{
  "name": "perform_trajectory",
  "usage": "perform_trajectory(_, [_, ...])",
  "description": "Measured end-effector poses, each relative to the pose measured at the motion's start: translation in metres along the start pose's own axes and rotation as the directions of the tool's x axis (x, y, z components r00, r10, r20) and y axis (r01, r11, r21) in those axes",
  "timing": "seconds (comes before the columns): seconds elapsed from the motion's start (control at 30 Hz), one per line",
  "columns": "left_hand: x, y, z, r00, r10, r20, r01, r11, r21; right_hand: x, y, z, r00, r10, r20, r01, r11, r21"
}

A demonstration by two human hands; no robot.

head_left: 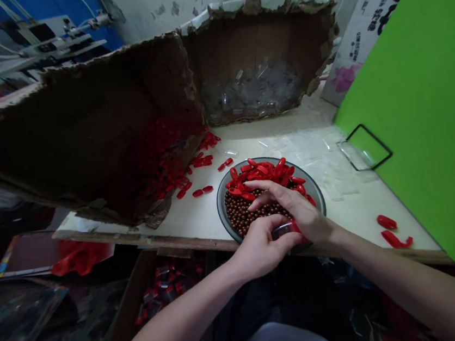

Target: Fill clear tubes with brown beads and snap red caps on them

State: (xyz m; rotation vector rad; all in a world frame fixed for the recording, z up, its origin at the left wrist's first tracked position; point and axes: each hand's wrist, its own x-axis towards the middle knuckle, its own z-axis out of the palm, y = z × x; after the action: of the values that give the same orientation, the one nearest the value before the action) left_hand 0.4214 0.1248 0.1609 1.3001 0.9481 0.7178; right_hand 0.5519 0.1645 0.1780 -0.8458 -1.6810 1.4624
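A grey bowl (318, 195) holds many small brown balls (243, 218), with a heap of red plastic pieces (268, 171) on the far side. Just over the bowl's near edge, my left hand (263, 246) pinches a small clear plastic case with a red end (286, 230) between thumb and fingers. My right hand (297, 206) reaches over the balls with its fingers stretched out and apart. Its fingertips are close to the red pieces, and I cannot tell whether they touch. The heel of that hand is beside the case's red end.
A torn cardboard box (95, 131) spills red pieces onto the white table (248, 135). Another cardboard box (257, 41) holds clear plastic parts (260, 93). At right stands a green panel (430, 114); two red pieces (387, 222) lie near it. Below the edge, a box (119, 317) contains red-and-clear cases.
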Motion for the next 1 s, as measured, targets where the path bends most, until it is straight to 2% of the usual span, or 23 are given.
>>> perform_trajectory(0.07, [0.001,-0.002,0.000,1.000,-0.028,0.008,0.028,0.999,-0.016,0.000,0.004,0.001,0.996,0.081,0.025,-0.083,0.989,0.119])
perform_trajectory(0.17, [0.001,0.003,-0.001,0.998,-0.062,0.024,0.063,0.996,-0.069,0.003,0.006,0.001,0.978,0.206,0.042,-0.205,0.887,0.414])
perform_trajectory(0.27, [-0.001,0.011,-0.002,0.997,-0.066,0.043,0.071,0.991,-0.114,0.006,0.003,-0.004,0.971,0.239,-0.031,-0.179,0.802,0.569])
perform_trajectory(0.4, [-0.005,0.015,-0.003,0.998,-0.038,0.053,0.047,0.984,-0.173,0.005,0.001,-0.017,0.968,0.232,-0.098,-0.114,0.750,0.652])
perform_trajectory(0.47, [-0.006,0.014,-0.002,0.997,-0.042,0.058,0.054,0.974,-0.219,0.003,0.001,-0.020,0.970,0.218,-0.110,-0.097,0.755,0.648])
perform_trajectory(0.53, [-0.007,0.013,0.001,0.997,-0.048,0.065,0.062,0.971,-0.231,0.002,0.001,-0.020,0.971,0.203,-0.128,-0.089,0.800,0.594])
perform_trajectory(0.7, [-0.007,0.013,0.009,0.997,-0.047,0.061,0.057,0.983,-0.174,0.002,0.003,-0.011,0.985,0.088,-0.149,-0.035,0.944,0.329])
perform_trajectory(0.83, [-0.012,0.009,0.011,0.997,-0.062,0.048,0.070,0.978,-0.194,-0.002,0.004,0.001,0.977,-0.017,-0.213,0.048,0.989,0.142])
perform_trajectory(0.9, [-0.017,0.006,0.010,0.996,-0.066,0.059,0.076,0.979,-0.190,-0.005,0.001,0.007,0.973,-0.036,-0.227,0.065,0.990,0.122])
perform_trajectory(1.0, [-0.026,0.005,0.006,0.993,-0.090,0.072,0.104,0.968,-0.228,-0.010,-0.006,0.007,0.967,-0.058,-0.248,0.111,0.972,0.205])
